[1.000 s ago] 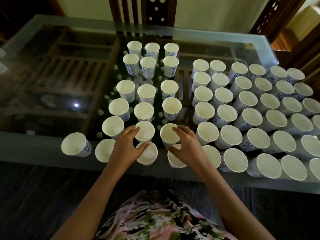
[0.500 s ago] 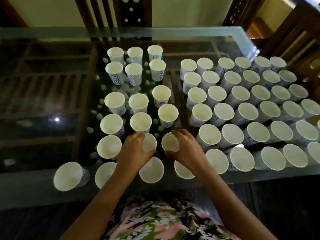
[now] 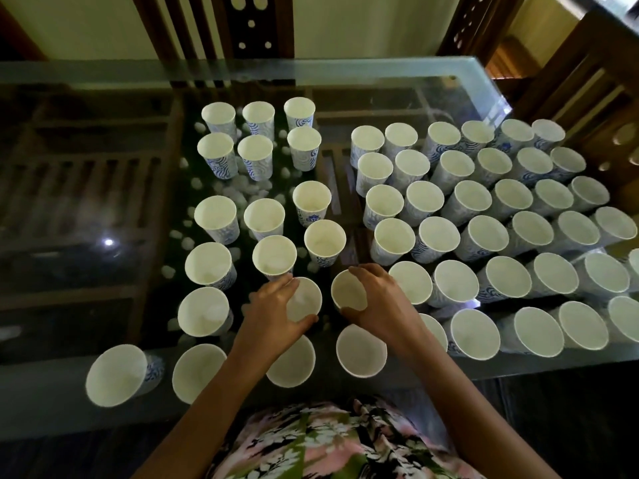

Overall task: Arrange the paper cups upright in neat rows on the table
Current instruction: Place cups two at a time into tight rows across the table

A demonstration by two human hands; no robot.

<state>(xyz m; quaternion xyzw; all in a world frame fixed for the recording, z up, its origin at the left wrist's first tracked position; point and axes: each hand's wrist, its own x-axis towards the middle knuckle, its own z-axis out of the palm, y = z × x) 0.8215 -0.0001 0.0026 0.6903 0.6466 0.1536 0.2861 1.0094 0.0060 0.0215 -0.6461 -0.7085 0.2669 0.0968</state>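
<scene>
**Both hands on cups at the near end of the left group**

Head view: a glass table (image 3: 345,69) fills the picture, and upright paper cups (image 3: 439,235), white inside and printed with blue swirls outside, stand all over it.

The left hand (image 3: 273,312) has its thumb and fingers curled round the rim of the middle-column cup (image 3: 306,300). The right hand (image 3: 378,304) wraps the right-column cup (image 3: 347,293) the same way, fingers over the far side and thumb at the near side. The two held cups stand just beside each other with a narrow gap between them. The hands are apart, one on each cup.

These cups belong to a looser left group of three columns. Its far six cups (image 3: 259,140) sit in two tight rows, and the nearer rows are spaced wider and drift slightly out of line. On the right a dense block of cups runs in close rows to the table's right edge.

Along the near edge, a lone cup (image 3: 116,373) stands well left of the rest, with another cup (image 3: 197,371) beside it. Two more, the near-edge cup (image 3: 292,363) and its neighbour (image 3: 361,350), sit just in front of the hands.

Small white lumps (image 3: 242,191) show under the glass among the left group, and a bright reflection (image 3: 109,242) shines on the surface. A dark wooden chair back (image 3: 249,25) rises beyond the far edge. A floral garment (image 3: 321,444) fills the bottom of the picture.
</scene>
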